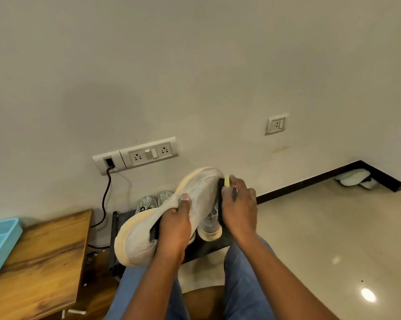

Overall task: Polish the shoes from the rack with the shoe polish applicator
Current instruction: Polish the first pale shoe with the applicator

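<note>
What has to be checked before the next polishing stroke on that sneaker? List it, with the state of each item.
1. Left hand grips the grey sneaker at its opening, thumb on the upper: ok.
2. Right hand holds the shoe polish applicator: ok.
3. Applicator meets the sneaker near the toe: ok, it lies against the upper's edge.
4. Polish on the applicator's pad: cannot tell, the pad is hidden against the shoe.
5. Sneaker held clear of the other shoes on the rack: ok, it is raised in front of them.
6. Which parts are already polished: cannot tell, the fabric shows no clear difference.
</note>
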